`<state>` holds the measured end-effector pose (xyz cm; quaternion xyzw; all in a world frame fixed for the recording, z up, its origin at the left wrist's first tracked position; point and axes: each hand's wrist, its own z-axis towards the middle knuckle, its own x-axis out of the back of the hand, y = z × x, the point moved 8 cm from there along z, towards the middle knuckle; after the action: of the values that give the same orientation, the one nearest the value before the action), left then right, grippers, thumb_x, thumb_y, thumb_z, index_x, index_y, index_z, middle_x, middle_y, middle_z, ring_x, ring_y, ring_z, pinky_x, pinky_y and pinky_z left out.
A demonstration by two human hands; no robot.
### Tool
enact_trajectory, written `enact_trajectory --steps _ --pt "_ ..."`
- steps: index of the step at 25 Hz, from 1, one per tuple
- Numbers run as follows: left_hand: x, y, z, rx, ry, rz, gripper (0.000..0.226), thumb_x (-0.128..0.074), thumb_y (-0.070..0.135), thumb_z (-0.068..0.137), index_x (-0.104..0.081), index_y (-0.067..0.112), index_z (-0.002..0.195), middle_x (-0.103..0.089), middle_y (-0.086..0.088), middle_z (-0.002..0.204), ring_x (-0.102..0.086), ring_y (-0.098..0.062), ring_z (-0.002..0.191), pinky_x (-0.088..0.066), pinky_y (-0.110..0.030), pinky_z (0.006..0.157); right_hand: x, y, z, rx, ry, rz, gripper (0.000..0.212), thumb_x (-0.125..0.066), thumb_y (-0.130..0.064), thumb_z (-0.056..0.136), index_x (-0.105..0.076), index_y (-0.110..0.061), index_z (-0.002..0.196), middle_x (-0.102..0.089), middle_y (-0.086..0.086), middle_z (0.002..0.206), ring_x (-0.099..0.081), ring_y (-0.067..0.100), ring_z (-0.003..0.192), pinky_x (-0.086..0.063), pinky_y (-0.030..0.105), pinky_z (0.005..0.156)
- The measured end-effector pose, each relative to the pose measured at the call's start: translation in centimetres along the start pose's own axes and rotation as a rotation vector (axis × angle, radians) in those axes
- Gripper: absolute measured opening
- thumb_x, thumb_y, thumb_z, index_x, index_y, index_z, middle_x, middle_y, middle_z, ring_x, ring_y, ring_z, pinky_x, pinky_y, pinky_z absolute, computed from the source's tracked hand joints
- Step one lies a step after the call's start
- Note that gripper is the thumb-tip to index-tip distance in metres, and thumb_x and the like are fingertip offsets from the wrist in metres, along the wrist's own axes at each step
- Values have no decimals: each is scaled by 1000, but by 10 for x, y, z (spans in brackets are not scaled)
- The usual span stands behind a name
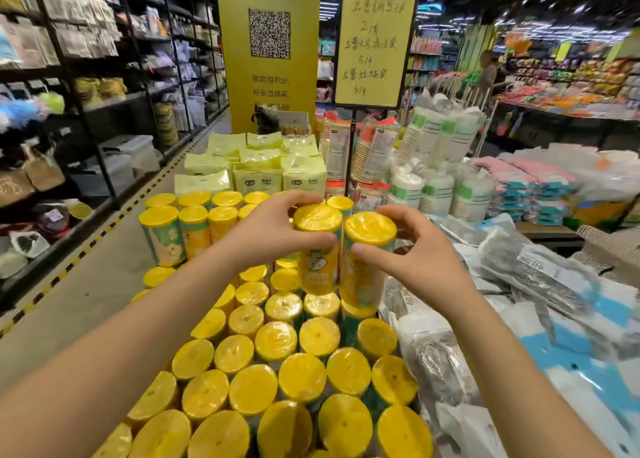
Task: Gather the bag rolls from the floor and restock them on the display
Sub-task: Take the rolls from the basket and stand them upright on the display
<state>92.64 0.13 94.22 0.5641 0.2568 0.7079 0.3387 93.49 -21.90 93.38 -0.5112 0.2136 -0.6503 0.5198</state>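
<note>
Two upright yellow bag rolls stand side by side on the second tier of the display. My left hand (273, 229) grips the left roll (317, 249) near its top, thumb in front and fingers behind. My right hand (405, 249) grips the right roll (367, 260) the same way. Beneath them, several yellow-topped bag rolls (277, 339) stand packed in rows on the display. A higher block of rolls (194, 222) stands behind to the left.
Pale green packs (256, 166) and stacked paper cups (433, 166) sit behind the rolls, with a yellow price sign (375, 45) on a pole. Bagged goods (519, 319) lie at the right. An aisle floor (86, 277) and dark shelving (86, 93) run along the left.
</note>
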Motion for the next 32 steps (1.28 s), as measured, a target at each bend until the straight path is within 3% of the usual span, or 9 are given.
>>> enact_trajectory --steps 3,8,11,14,19,23,26,32 --pt "-16 -7 50 -4 1 103 74 -86 56 69 -56 36 134 -59 17 123 -58 -3 107 -48 -20 80 7 15 23 -14 21 21 64 -90 -47 68 -60 -40 124 -66 -26 111 -59 -12 103 -47 12 82" --pt "-44 -47 121 -3 6 255 81 -83 61 65 -56 31 135 -56 6 134 -47 -14 129 -44 -30 96 13 37 39 -20 52 -13 66 -90 -48 67 -58 -41 124 -64 -28 111 -57 -14 103 -48 12 82" --pt "-58 -79 146 66 0 360 78 -79 70 59 -52 38 125 -55 -1 127 -42 -21 125 -45 -36 93 16 52 38 -46 57 -4 66 -89 -49 66 -58 -42 124 -65 -28 111 -58 -12 104 -49 13 80" --pt "-68 -97 163 68 -6 461 62 -81 61 68 -52 34 116 -56 -3 115 -41 -27 124 -42 -44 98 19 63 35 -63 58 1 65 -90 -45 67 -59 -41 123 -64 -29 109 -58 -13 103 -47 6 73" --pt "-82 -118 175 69 -40 569 50 -78 54 79 -53 29 115 -52 1 105 -35 -32 131 -29 -47 106 20 82 32 -100 64 -2 70 -88 -50 66 -58 -40 128 -65 -25 115 -59 -7 108 -52 19 83" --pt "-83 -139 175 94 -32 583 45 -70 50 87 -51 28 121 -56 -5 119 -35 -32 132 -28 -47 107 11 90 34 -121 53 1 69 -90 -48 66 -58 -41 126 -66 -25 114 -60 -8 107 -52 23 85" --pt "-80 -139 173 30 43 676 45 -69 48 89 -53 26 125 -48 -6 137 -33 -31 134 -25 -46 112 1 95 45 -124 46 6 69 -90 -47 66 -58 -39 128 -65 -24 115 -60 -8 107 -52 19 84" --pt "-85 -133 152 -18 -19 792 60 -64 45 93 -43 25 146 -40 -3 149 -30 -31 140 -20 -49 117 -45 118 107 -101 41 -60 66 -87 -50 72 -53 -38 127 -60 -23 120 -58 -2 109 -50 26 90"
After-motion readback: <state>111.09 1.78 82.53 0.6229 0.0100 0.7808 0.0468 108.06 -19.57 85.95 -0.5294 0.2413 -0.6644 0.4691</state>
